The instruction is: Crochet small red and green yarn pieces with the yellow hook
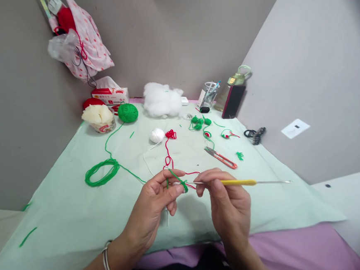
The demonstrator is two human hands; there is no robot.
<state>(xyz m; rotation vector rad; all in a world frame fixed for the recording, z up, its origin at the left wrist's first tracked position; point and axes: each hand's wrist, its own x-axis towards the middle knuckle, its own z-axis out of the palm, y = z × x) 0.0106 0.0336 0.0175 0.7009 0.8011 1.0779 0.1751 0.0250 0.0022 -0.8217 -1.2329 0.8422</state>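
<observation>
Pale green cloth table cover (80, 209) | left hand (156, 203) pinches small green yarn piece (181, 184) | right hand (229, 208) grips yellow-handled metal crochet hook (238, 183) | step: stitching; next needs steady yarn tension.

— Green yarn (177, 179) pinched in the left hand (156, 203); yellow-handled crochet hook (238, 183) in the right hand (227, 204).

— Pale mint cloth (65, 219) underneath. At 12 o'clock from the hands, red strand (168, 152) and white ball (157, 135).

— At 10 o'clock, green coil (102, 172); at 11, green yarn ball (127, 112).

— At 1 o'clock, red-handled snips (221, 157). Pink bag with red dots (87, 38) far at 11.
</observation>
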